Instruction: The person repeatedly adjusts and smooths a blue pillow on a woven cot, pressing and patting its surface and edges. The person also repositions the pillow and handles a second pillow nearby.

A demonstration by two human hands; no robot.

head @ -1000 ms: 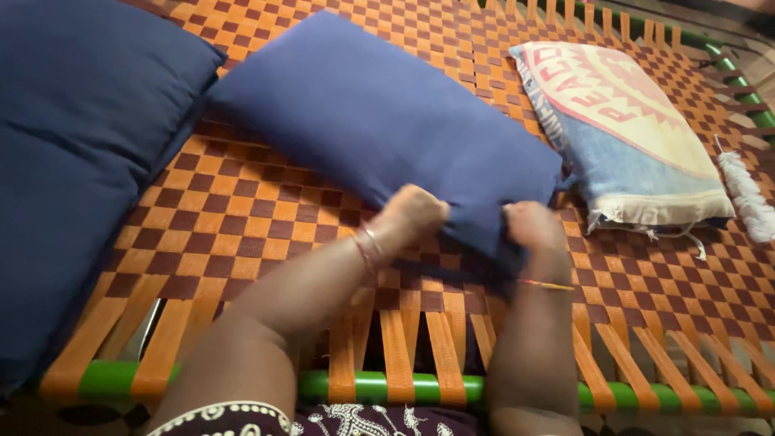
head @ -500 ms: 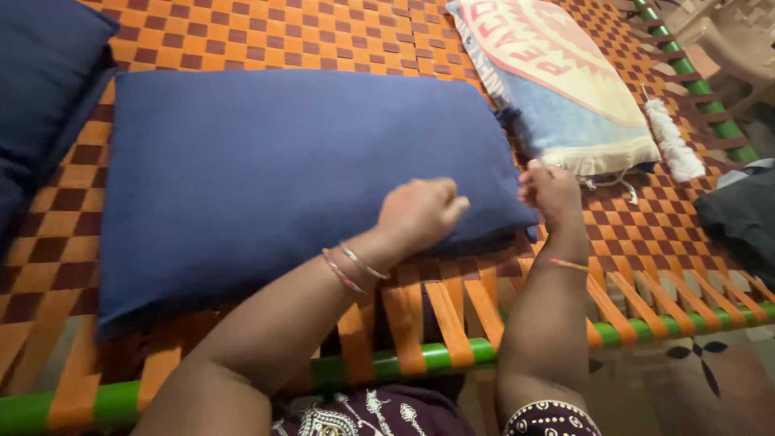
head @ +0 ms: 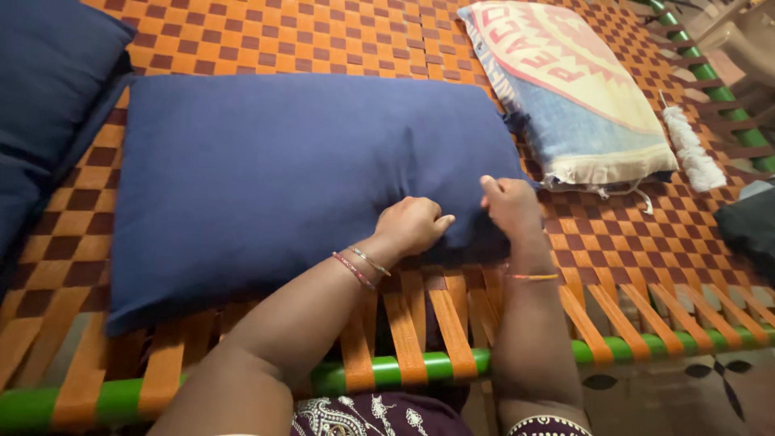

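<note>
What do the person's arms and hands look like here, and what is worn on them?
Both forearms are bare. The left hand has two thin bangles at its wrist, one reddish and one silvery. The right hand has a thin orange-red thread band at its wrist. Dark maroon sleeves with white patterned trim show at the bottom edge.

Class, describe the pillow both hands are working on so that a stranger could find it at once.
On the woven orange-and-brown cot, find the flat dark blue pillow at its middle, whose near right corner the left hand and right hand pinch. Unlike the printed pale cushion to its right, it is plain.
</note>
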